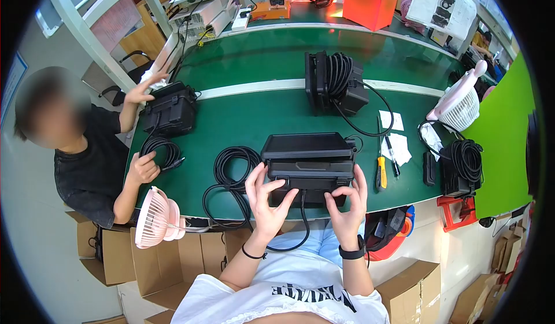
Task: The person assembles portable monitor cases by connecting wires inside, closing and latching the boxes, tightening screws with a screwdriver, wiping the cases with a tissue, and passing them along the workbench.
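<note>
A black plastic case [312, 168] with its lid [306, 145] raised sits at the table's front edge. My left hand [269, 199] grips the case's front left corner, fingers on its side and thumb low on the front. On the right corner, my right hand [347, 199] holds it in the same way, thumb and fingers curled round the latch area. A black cable [305, 225] comes out of the case's front between my hands and loops left to a coil [234, 170] lying on the green table. The case's inside is hidden.
At the left a co-worker [87, 168] handles another black case [170, 113] and cable. Behind stands a case with coiled cable [338, 78]. To the right lie a yellow screwdriver [381, 173], a pen [392, 156], another coiled cable [465, 159] and a fan [459, 107]. A pink fan [155, 217] is front left.
</note>
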A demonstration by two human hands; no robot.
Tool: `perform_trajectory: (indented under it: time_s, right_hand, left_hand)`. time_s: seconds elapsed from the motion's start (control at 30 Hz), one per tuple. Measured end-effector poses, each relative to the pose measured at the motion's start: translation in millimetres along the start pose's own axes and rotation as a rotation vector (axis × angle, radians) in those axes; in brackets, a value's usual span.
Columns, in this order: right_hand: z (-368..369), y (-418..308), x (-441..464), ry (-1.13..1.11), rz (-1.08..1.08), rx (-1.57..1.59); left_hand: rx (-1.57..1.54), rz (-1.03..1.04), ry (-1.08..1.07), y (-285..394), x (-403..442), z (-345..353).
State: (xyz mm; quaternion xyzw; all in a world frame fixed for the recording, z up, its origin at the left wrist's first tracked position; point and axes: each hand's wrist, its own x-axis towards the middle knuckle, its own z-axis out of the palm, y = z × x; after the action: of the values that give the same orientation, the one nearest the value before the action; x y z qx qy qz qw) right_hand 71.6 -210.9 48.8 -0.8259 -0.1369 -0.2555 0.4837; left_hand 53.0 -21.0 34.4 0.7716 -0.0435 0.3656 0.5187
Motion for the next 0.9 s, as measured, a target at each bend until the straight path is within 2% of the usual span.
perform_trajectory:
  time_s: [0.17, 0.27, 0.37, 0.57, 0.6, 0.7, 0.83, 0.9]
  right_hand:
    - [5, -12, 3, 0.115, 0.128, 0.034]
    - [5, -12, 0, 0.145, 0.048, -0.080]
    - [5, -14, 0, 0.139, 0.117, -0.064]
    - [7, 0, 0, 0.032, 0.064, 0.061]
    - [3, -10, 5, 0.037, 0.046, 0.077]
    - [8, -22, 13, 0.193, 0.171, 0.324]
    - [2, -6, 16, 0.051, 0.135, 0.366]
    - [2, -1, 14, 0.047, 0.178, 0.508]
  left_hand:
    - [0.013, 0.017, -0.003, 0, 3, -1]
    - [0.023, 0.008, 0.015, 1, 2, 0]
    - [0.023, 0.004, 0.057, 3, 3, 3]
    - [0.103, 0.010, -0.005, 5, 3, -1]
    - [0.084, 0.000, -0.005, 5, 3, 0]
    - [0.075, 0.022, -0.004, 3, 4, 1]
    - [-0.018, -0.032, 0.043, 6, 3, 5]
    - [-0.036, -0.013, 0.032, 11, 7, 6]
